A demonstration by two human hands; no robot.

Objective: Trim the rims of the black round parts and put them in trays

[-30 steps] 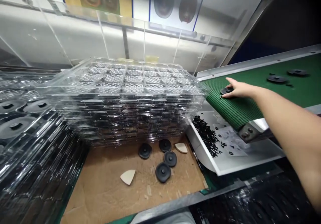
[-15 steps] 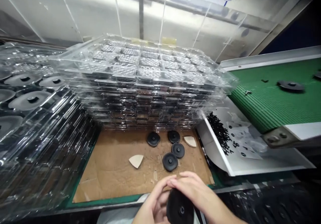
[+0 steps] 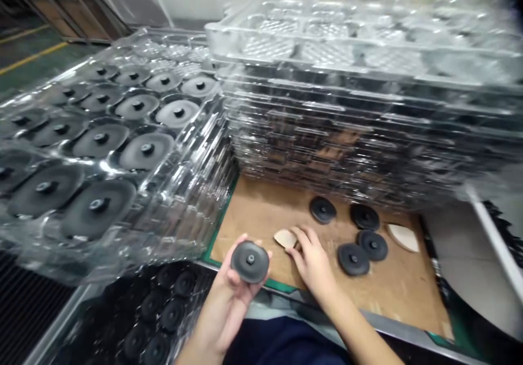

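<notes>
"Where's the black, round, knobbed disc (image 3: 250, 264)?"
"Near the brown cardboard (image 3: 253, 207); the left hand (image 3: 237, 299) curls around it."
"And the right hand (image 3: 312, 259)?"
"Half-closed, fingertips at a cream wedge-shaped piece (image 3: 283, 238); gripping or not, I can't tell."
"Progress?"
"Partway, I'd judge: dark grey discs (image 3: 102, 141) sit in the clear plastic tray (image 3: 186, 53); four loose black discs (image 3: 353, 259) lie outside."

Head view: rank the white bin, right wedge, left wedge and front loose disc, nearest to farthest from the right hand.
1. Left wedge: immediately left of the right hand.
2. Front loose disc: just to the hand's right.
3. Right wedge: farther right, beyond that disc.
4. White bin: toward the picture's right edge.
</notes>
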